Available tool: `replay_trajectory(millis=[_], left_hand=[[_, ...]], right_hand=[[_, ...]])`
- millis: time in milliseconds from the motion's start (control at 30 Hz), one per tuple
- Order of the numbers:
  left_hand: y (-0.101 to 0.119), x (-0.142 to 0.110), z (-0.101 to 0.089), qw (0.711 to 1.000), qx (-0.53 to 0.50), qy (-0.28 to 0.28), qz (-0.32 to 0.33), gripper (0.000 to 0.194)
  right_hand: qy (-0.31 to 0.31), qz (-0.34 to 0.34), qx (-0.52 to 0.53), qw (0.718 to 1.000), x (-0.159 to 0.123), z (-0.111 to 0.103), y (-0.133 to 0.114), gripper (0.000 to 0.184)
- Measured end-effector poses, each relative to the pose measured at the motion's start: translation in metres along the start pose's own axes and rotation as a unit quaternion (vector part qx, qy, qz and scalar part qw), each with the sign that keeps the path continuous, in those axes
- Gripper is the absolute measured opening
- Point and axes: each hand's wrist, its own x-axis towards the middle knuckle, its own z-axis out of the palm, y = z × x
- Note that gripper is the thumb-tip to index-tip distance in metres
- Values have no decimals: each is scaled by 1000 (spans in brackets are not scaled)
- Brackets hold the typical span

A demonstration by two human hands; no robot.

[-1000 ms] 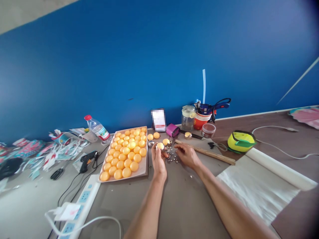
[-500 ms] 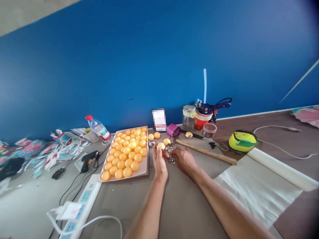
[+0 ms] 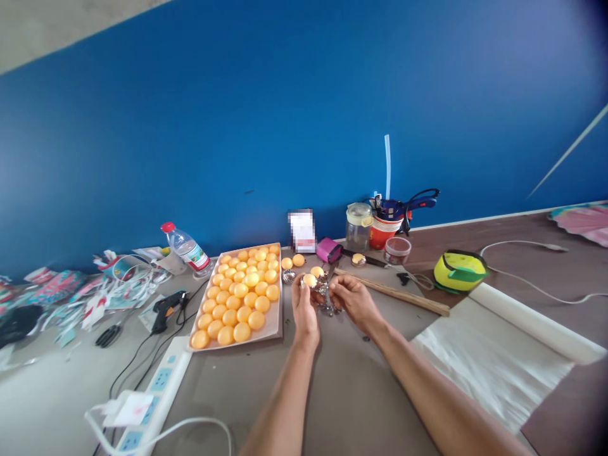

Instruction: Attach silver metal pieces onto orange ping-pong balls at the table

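The left hand [image 3: 305, 316] cradles an orange ball [image 3: 309, 280] with shiny silver bits around its lower edge, thumb and fingers closed about its sides. The right hand [image 3: 356, 301] has its thumb and fingertips drawn together just beside it, over a small heap of silver pieces [image 3: 327, 310] on the surface [image 3: 342, 386]; whether a piece sits between them is too small to tell.

For work this fine, the left hand would do best with a light, steady grip low on the ball, leaving the side facing the right hand open. A small piece is better pinched by its edge and brought in squarely, with gentle pressure, since a hard push could turn the ball or dislodge neighbouring bits. Working low over the heap would limit the loss from a dropped piece.

To the left of the hands, a shallow tray [image 3: 272, 332] holds many plain orange balls [image 3: 242, 332], packed closely in its far part, with bare floor at its near right corner. Near the wall, a lidded clear jar [image 3: 358, 235] looks empty, and stacked red-and-white cups [image 3: 384, 233] bear a blue-handled tool [image 3: 422, 202]. A small clear tub [image 3: 398, 250] stands before them; its contents are unclear. A red-capped bottle [image 3: 192, 253] leans beyond the tray.
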Motion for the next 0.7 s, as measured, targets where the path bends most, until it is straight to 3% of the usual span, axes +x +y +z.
replay_trajectory(millis=[200, 467, 700], left_hand=[[-1, -2, 1, 999, 38, -15, 19, 47], [2, -8, 3, 997, 51, -48, 34, 35], [0, -9, 2, 995, 79, -44, 43, 38]], right_hand=[[-63, 50, 121, 989, -6, 7, -9, 25], [-43, 41, 94, 994, -3, 4, -2, 26], [-50, 37, 89, 994, -2, 5, 2, 24]])
